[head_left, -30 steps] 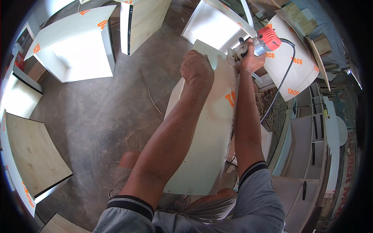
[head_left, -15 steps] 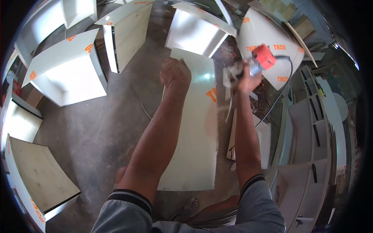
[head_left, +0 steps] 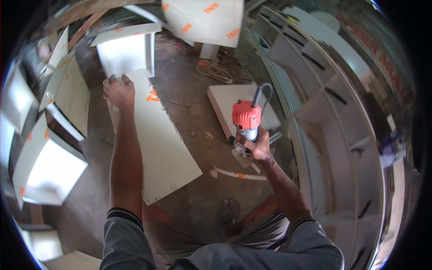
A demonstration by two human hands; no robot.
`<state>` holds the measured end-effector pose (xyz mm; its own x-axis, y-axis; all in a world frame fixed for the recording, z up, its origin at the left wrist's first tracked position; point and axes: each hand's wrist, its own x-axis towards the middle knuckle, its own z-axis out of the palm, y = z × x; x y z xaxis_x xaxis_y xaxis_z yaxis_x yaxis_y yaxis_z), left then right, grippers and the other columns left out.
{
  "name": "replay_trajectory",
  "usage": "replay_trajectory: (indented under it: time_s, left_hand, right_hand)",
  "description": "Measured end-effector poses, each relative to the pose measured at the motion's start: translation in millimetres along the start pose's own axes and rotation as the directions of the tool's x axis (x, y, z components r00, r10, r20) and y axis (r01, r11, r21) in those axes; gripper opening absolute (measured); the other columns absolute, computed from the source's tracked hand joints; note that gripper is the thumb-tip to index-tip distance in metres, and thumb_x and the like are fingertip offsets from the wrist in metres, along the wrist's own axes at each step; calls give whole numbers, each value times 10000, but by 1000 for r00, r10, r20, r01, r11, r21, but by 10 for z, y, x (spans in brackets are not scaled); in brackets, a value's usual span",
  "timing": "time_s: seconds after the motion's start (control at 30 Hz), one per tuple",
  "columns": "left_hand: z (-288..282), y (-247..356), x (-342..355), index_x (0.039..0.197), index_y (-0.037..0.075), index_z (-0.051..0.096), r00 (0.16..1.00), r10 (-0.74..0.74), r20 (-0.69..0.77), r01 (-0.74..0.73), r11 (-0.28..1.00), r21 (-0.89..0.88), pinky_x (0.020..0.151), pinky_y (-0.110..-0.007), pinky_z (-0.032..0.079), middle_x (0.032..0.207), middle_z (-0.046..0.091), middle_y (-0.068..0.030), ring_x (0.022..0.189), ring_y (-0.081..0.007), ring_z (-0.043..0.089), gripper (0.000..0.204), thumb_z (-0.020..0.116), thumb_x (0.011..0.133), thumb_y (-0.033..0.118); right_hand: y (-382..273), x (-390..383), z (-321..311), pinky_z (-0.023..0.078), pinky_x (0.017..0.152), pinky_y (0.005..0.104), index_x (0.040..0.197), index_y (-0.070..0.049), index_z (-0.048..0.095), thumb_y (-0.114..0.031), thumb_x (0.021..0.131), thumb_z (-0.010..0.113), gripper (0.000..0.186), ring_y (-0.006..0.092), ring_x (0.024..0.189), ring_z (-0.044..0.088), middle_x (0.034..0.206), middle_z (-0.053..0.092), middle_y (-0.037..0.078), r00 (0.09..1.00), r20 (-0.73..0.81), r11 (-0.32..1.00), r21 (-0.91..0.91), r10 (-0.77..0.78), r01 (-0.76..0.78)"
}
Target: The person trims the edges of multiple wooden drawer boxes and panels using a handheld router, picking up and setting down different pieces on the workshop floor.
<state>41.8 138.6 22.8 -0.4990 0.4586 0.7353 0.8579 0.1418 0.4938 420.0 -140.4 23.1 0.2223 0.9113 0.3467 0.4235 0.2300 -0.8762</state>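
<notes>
A long white panel (head_left: 157,139) with an orange printed mark slants from far left toward my knees. My left hand (head_left: 119,93) is closed on its far left edge, fingers curled at the border; what lies under the fingers is hidden. To the panel's right, my right hand (head_left: 259,146) grips a trim router (head_left: 247,115) with a red motor cap, metal body and clear base. It is apart from the panel, base downward and low over the floor. A dark cord rises from the cap and loops right.
Beside the router lies a white box-shaped piece (head_left: 245,96). A thin curved offcut strip (head_left: 238,174) and chips litter the floor. White cabinet boxes (head_left: 54,175) stand left and far. A long shelved cabinet (head_left: 333,121) lines the right. Tangled cords (head_left: 216,69) lie beyond.
My view has turned right. The router has come down and nearer, away from the panel's far end. The panel now slants leftward, my left hand still at its far edge.
</notes>
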Motion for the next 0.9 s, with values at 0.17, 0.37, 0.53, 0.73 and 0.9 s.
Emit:
replay_trajectory:
  time_s: [0.17,0.37,0.53,0.73,0.9]
  left_hand:
    - [-241,719,-131,828,43,712,930,358,-78,-349,799,-490,718,-464,509,833,651,-131,795,-347,648,251,653,909,273]
    - [-1116,1531,-747,862,33,708,781,614,115,-122,331,-936,734,-338,498,834,655,-77,766,-219,637,200,702,912,227]
    - [-1592,1802,-1482,989,8,691,394,877,276,159,231,-960,753,-311,512,924,656,-77,800,-184,642,170,688,914,161]
    - [-1531,1839,-1779,970,-7,681,421,872,252,185,190,-964,640,-304,484,861,633,-91,718,-180,624,76,640,909,13]
    - [-1481,1799,-1785,907,-17,674,389,886,253,124,221,-967,660,-307,495,844,631,-86,735,-189,640,34,648,893,1]
  right_hand:
    - [-75,-312,-423,565,771,353,1136,58,607,-304,683,859,632,228,804,728,885,728,172,1000,-2,969,-248,19,-19]
    - [-80,-562,-688,560,775,395,1178,44,610,-374,678,861,698,290,824,733,904,726,182,998,-6,924,-376,-70,63]
    - [-58,-561,-659,558,754,407,1191,38,605,-373,664,857,715,334,806,725,895,718,195,997,26,916,-395,-70,75]
    - [14,-458,-662,553,748,429,1164,54,617,-346,642,870,704,365,798,702,910,699,218,990,97,863,-486,-101,136]
    - [96,-444,-654,552,728,458,1130,38,618,-412,641,832,698,393,751,703,796,701,214,992,110,883,-456,-64,107]
